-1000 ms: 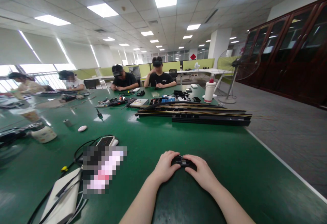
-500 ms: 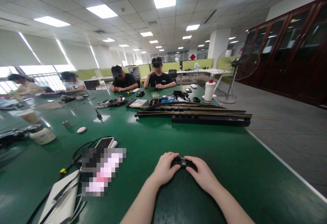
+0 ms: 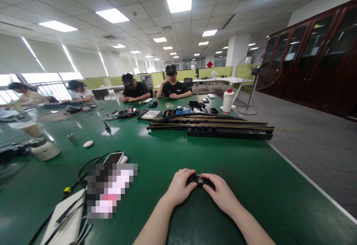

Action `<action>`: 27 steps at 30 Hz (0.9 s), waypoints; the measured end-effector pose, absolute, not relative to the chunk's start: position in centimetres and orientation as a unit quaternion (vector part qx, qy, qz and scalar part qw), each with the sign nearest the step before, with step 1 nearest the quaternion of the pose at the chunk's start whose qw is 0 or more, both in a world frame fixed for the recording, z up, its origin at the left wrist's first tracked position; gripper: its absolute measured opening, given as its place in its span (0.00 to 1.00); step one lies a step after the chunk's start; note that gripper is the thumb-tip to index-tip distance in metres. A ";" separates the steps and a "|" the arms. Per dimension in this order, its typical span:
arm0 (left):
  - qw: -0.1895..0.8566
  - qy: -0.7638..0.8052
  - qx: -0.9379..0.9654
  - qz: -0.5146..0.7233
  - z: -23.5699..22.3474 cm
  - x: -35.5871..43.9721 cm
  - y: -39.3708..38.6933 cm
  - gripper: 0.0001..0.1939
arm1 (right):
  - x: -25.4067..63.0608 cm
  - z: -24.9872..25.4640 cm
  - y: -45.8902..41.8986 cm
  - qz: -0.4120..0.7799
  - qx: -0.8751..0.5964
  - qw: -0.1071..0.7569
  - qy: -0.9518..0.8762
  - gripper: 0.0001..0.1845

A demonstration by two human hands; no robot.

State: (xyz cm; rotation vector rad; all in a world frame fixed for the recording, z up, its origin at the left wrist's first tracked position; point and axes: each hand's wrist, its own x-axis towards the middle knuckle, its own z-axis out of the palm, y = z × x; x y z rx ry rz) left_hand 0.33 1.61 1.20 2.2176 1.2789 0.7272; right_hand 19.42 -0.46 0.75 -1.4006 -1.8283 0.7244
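Observation:
A small black device with a lighter, metallic-looking middle (image 3: 199,179) lies low over the green tabletop (image 3: 156,152) in front of me. My left hand (image 3: 181,184) grips its left end, thumb on the near side and fingers on the far side. On the right end, my right hand (image 3: 219,188) has the same kind of hold. Both hands cover much of the device, so its exact kind cannot be made out.
Long black rails (image 3: 231,133) with thin brass-coloured rods lie across the table ahead. At left are a phone (image 3: 113,159), cables and a cream-coloured pad (image 3: 65,215). A white bottle (image 3: 228,102) stands at the back right. Several people sit across the table.
My view has tilted slightly, so the scene sits a little lower. Both hands keep their hold on the black device, with hardly any movement.

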 end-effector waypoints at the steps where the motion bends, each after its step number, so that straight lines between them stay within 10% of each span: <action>1: 0.238 0.466 0.810 0.266 1.2 0.3 1.6 0.19 | 19.4 0.8 -0.5 0.280 -0.543 0.355 -0.708 0.17; 27: 0.239 0.460 0.807 0.281 0.5 0.2 1.8 0.20 | 19.4 1.0 -0.6 0.273 -0.539 0.353 -0.715 0.18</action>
